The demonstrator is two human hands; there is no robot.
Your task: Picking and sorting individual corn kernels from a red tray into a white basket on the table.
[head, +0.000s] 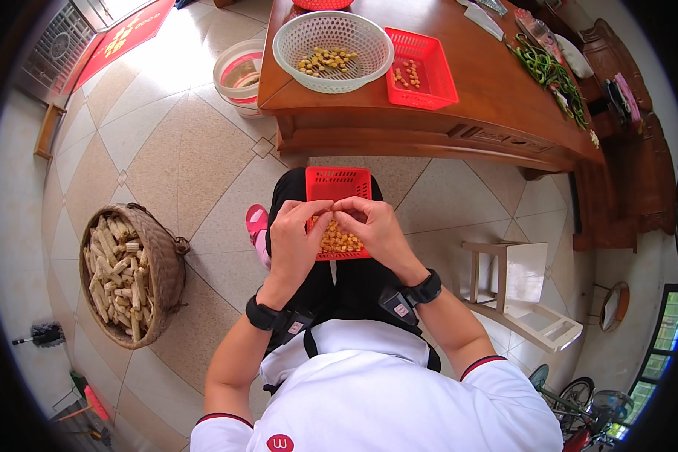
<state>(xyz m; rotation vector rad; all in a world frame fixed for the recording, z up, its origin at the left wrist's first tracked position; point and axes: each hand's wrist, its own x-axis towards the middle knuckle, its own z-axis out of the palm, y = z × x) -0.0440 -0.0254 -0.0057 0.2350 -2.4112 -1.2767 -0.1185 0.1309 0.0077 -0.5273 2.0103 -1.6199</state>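
Note:
A red plastic basket [339, 182] with slotted walls rests on my lap, with yellow-orange corn kernels [339, 238] gathered in its near part. Above it, my left hand [299, 229] and my right hand [373, 222] meet at the fingertips, thumbs and forefingers pinched together. Whatever may lie between the fingertips is too small to make out. Both wrists wear black straps with small devices.
Ahead, a wooden table [486, 85] carries a pale green colander [333, 85] and a second red basket [424, 104], both with kernels, plus green vegetables [548, 73]. A woven basket of corncobs [169, 271] stands left, a bucket [240, 73] beside the table, a wooden stool [528, 271] right.

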